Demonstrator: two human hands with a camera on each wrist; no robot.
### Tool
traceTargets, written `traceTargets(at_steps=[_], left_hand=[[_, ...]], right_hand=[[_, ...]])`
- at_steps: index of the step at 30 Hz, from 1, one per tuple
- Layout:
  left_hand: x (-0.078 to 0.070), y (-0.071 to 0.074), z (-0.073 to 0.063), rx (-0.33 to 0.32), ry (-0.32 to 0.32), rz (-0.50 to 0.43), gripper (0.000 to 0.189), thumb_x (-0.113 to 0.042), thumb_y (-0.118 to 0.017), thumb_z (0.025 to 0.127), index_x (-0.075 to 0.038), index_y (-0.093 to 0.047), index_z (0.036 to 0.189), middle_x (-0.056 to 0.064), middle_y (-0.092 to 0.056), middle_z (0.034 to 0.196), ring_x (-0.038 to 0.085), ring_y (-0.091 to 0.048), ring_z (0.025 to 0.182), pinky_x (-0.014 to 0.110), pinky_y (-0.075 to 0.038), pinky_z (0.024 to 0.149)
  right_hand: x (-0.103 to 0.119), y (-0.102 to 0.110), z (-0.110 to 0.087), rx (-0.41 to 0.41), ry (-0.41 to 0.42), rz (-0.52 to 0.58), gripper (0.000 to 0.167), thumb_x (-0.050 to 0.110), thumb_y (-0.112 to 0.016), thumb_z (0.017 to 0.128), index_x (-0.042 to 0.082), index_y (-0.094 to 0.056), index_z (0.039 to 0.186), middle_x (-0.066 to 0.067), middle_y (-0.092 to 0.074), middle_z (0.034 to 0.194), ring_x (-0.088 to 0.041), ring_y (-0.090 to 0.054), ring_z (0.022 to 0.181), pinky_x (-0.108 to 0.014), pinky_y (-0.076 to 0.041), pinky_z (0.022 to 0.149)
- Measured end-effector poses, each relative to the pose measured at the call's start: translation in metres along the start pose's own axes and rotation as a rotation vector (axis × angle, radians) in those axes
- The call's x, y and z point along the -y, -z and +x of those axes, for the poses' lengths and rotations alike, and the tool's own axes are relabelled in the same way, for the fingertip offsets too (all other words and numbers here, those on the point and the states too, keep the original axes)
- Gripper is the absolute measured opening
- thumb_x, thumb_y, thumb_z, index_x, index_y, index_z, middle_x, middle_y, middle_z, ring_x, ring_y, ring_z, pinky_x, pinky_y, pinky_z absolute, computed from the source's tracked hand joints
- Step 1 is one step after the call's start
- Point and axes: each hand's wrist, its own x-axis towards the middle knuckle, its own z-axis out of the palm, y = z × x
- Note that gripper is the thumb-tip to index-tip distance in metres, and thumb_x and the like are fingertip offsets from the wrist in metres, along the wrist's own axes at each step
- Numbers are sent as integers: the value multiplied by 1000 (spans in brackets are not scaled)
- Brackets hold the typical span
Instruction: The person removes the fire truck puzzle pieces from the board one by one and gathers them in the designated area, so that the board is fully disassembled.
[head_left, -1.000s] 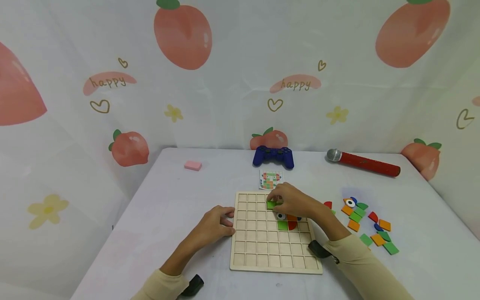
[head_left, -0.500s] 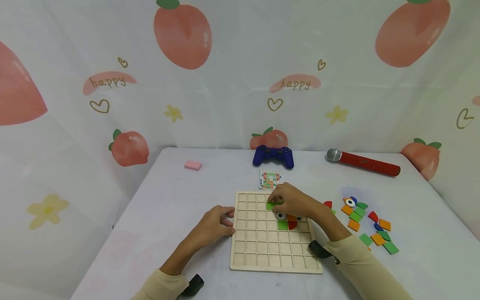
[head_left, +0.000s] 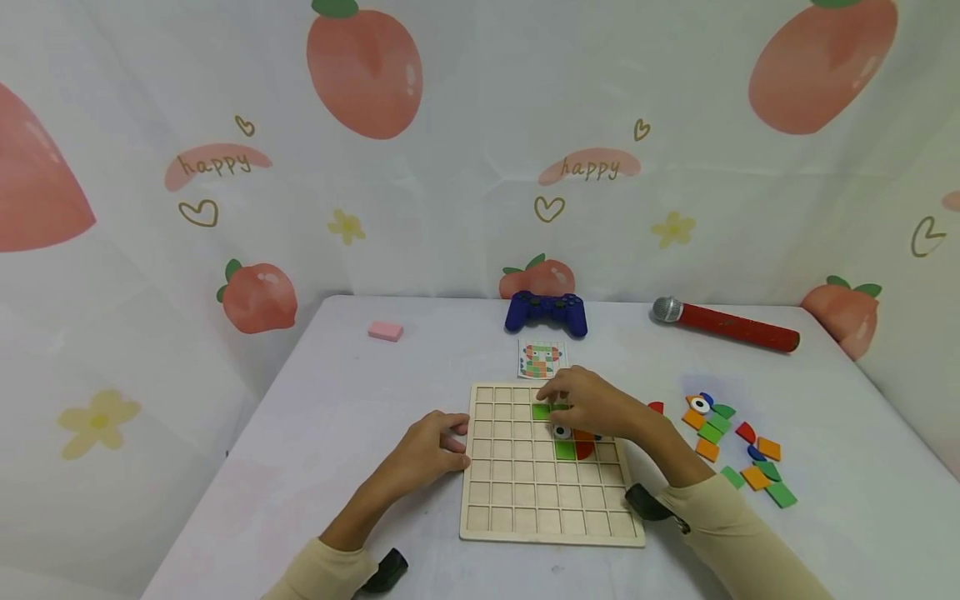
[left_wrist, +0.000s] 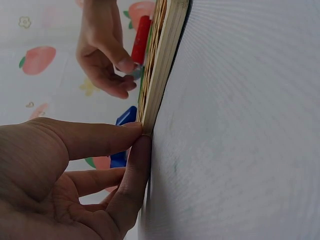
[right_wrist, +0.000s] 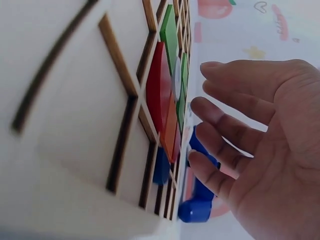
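The left hand (head_left: 431, 446) is at the left side of a pale wooden grid board (head_left: 513, 496). Its thumb and a finger grip the board's edge, seen close in the left wrist view. Above the board's upper part hovers the right hand (head_left: 588, 402), fingers loosely bent and holding nothing; the right wrist view has its fingertips (right_wrist: 210, 70) just clear of the tiles. A green tile (head_left: 541, 412) lies in the grid beside that hand. Below are a white eye tile (head_left: 562, 432), another green tile (head_left: 566, 451) and a red rounded tile (head_left: 584, 451). The hand partly covers other tiles.
Loose coloured tiles (head_left: 710, 433) are scattered right of the board. A pattern card (head_left: 542, 359) lies behind it, then a blue game controller (head_left: 546, 313). A red microphone (head_left: 735, 326) lies at the back right, a pink block (head_left: 386, 332) at the back left.
The right hand's fingertips have lifted slightly off the green tile, which stays in the grid; its forearm has shifted a little to the right. The left hand has not moved.
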Motion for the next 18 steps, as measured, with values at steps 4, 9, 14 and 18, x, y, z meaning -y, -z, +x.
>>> traceTargets(at_steps=[4, 9, 14, 18], left_hand=[[0, 1, -1, 0, -6, 1, 62, 2, -79, 85, 9, -59, 144, 12, -64, 121, 19, -70, 101, 29, -58, 82], [-1, 1, -1, -2, -3, 5, 62, 1, -79, 85, 8, -59, 143, 12, -64, 121, 18, -70, 101, 29, -57, 82], [-1, 1, -1, -1, -2, 6, 62, 2, -79, 85, 8, -59, 143, 12, -64, 121, 19, -70, 101, 30, -57, 81], [-1, 2, -1, 1, -5, 7, 62, 1, -79, 85, 8, -59, 143, 12, -64, 120, 18, -70, 100, 29, -57, 81]], right_hand=[[-3, 3, -9, -27, -11, 6, 27, 17, -75, 96, 9, -77, 122, 1, -72, 112, -19, -59, 106, -41, -51, 90], [-7, 10, -23, -53, -68, 17, 28, 19, -74, 96, 9, -78, 121, 2, -72, 110, -19, -58, 104, -40, -51, 88], [-13, 19, -42, -81, -121, 0, 27, 20, -71, 97, 9, -77, 121, 3, -69, 106, -19, -58, 102, -41, -51, 87], [-23, 24, -59, -112, -137, -18, 25, 20, -72, 97, 10, -77, 119, 2, -67, 106, -20, -58, 100, -39, -52, 83]])
